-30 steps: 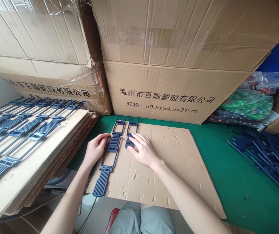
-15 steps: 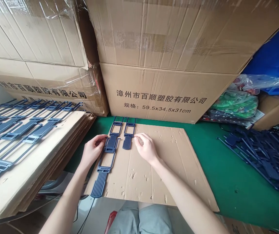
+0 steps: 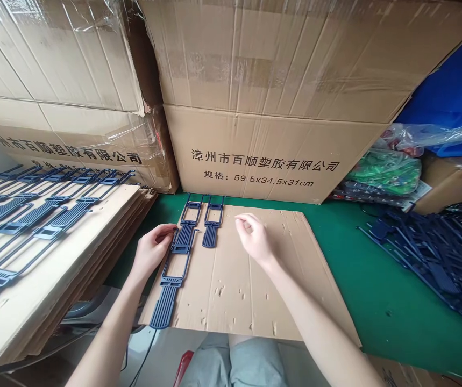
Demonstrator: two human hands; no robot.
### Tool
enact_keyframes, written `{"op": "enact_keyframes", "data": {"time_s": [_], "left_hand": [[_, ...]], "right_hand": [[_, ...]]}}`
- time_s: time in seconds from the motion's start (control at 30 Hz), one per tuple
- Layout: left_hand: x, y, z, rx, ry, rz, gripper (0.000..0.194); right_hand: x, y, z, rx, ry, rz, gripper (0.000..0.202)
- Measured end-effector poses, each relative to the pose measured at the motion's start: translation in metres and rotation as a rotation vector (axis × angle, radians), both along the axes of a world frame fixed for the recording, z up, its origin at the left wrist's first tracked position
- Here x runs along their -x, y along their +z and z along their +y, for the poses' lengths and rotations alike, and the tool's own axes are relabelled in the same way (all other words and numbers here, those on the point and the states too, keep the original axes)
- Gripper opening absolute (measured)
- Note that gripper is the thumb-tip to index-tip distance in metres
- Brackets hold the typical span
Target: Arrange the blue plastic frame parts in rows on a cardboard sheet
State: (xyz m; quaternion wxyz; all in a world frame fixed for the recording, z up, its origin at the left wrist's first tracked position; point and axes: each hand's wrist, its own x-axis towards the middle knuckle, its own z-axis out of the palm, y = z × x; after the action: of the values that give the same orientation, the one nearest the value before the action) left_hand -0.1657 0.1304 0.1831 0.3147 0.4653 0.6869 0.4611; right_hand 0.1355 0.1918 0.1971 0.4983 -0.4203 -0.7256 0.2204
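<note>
Dark blue plastic pieces, each with a ribbed paddle and two thin hooked arms, lie on a cardboard sheet [image 3: 279,279]. The near piece [image 3: 163,306] overlaps the far-left piece [image 3: 185,234] in one column. My left hand [image 3: 153,248] is closed beside this column, its thumb and fingertips pinching the left arm tip of the near piece. A separate piece [image 3: 210,235] lies to the right of the column. My right hand [image 3: 255,236] hovers over the sheet, apart from that piece, with fingers curled together and nothing visible in them.
On the left, a stack of cardboard sheets [image 3: 73,258] bears rows of similar blue pieces. A loose pile of blue pieces [image 3: 436,258] lies on the green table [image 3: 335,231] at right. Large cartons [image 3: 255,140] stand behind, with bagged green items [image 3: 392,172] beside them.
My right hand has let go of the separate piece and moved right, away from it. My left hand stays at the column of pieces.
</note>
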Motion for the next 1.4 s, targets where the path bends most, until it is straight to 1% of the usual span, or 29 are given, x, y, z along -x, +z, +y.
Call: {"op": "enact_keyframes", "data": {"time_s": [0.07, 0.13, 0.17, 0.23, 0.27, 0.37, 0.43, 0.5, 0.6, 0.73, 0.83, 0.93, 1.07, 1.2, 1.4], "left_hand": [[0.0, 0.0, 0.0, 0.002, -0.002, 0.001, 0.052], [0.0, 0.001, 0.0, 0.006, -0.004, 0.001, 0.052], [0.0, 0.002, -0.001, 0.008, -0.004, 0.0, 0.052], [0.0, 0.003, -0.001, 0.016, 0.002, 0.002, 0.052], [0.0, 0.003, -0.001, 0.021, 0.006, 0.005, 0.053], [0.002, 0.003, -0.001, 0.039, 0.008, 0.009, 0.057], [0.003, 0.004, 0.0, 0.05, 0.008, 0.006, 0.06], [0.004, 0.004, 0.0, 0.062, 0.017, 0.007, 0.063], [0.004, 0.006, 0.0, 0.088, 0.036, 0.028, 0.062], [0.004, 0.007, 0.001, 0.118, 0.063, 0.082, 0.053], [0.005, 0.006, 0.001, 0.123, 0.075, 0.122, 0.047], [0.007, 0.006, 0.001, 0.141, 0.081, 0.148, 0.045], [0.007, 0.006, 0.001, 0.159, 0.077, 0.17, 0.041], [0.007, 0.005, 0.0, 0.152, 0.072, 0.182, 0.038], [0.009, 0.003, 0.0, 0.15, 0.07, 0.168, 0.037]], "right_hand": [[-0.025, 0.008, 0.005, 0.065, -0.049, 0.037, 0.033], [-0.062, 0.011, 0.012, 0.135, -0.112, 0.038, 0.038], [-0.085, 0.01, 0.015, 0.158, -0.17, 0.012, 0.04], [-0.136, 0.003, 0.02, 0.169, -0.324, -0.075, 0.043], [-0.163, -0.003, 0.021, 0.176, -0.44, -0.123, 0.042], [-0.238, -0.02, 0.015, 0.206, -0.726, -0.147, 0.038], [-0.274, -0.029, 0.007, 0.226, -0.874, -0.133, 0.039], [-0.295, -0.036, -0.001, 0.227, -0.978, -0.135, 0.041], [-0.307, -0.043, -0.003, 0.206, -1.055, -0.205, 0.043], [-0.312, -0.05, -0.001, 0.17, -1.165, -0.316, 0.046], [-0.317, -0.051, -0.006, 0.177, -1.277, -0.347, 0.049], [-0.32, -0.05, -0.012, 0.208, -1.341, -0.369, 0.05], [-0.322, -0.049, -0.015, 0.292, -1.354, -0.394, 0.05], [-0.319, -0.048, -0.016, 0.368, -1.336, -0.398, 0.054], [-0.31, -0.045, -0.014, 0.358, -1.256, -0.443, 0.055]]}}
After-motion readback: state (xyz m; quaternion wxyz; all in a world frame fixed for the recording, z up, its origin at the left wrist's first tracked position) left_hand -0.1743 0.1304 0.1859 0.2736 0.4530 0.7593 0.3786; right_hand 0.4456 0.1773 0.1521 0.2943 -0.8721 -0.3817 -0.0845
